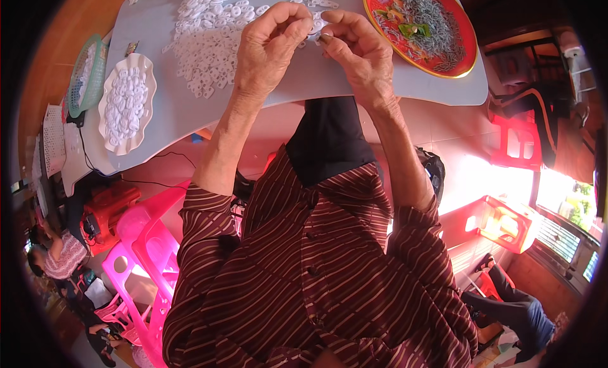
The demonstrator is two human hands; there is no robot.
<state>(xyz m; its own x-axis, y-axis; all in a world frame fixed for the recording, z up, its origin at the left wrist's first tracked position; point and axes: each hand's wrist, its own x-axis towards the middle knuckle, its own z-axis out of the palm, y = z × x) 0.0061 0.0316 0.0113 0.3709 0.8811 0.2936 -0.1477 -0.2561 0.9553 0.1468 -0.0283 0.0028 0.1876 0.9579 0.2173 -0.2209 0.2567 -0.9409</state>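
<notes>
Both my hands are raised over the near part of the grey table (278, 118), close together. My left hand (271, 51) is closed in a pinch, thumb against forefinger, at a small white plastic piece (316, 25). Opposite it, my right hand (362, 56) has its thumb and forefinger drawn together at the same piece, the other fingers curled. A dark spot shows at the right thumb tip; whether it is a nail or a small part I cannot tell. Left of my hands spreads a heap of small white plastic pieces (206, 57), with rounder white oval pieces (212, 10) behind.
At the right stands a red tray (469, 57) of small grey metal parts. A white scalloped dish (149, 83) of white ovals and a green basket (95, 83) are at the left. Pink chairs (149, 241) and red stools (506, 222) stand around. Other people sit farther off.
</notes>
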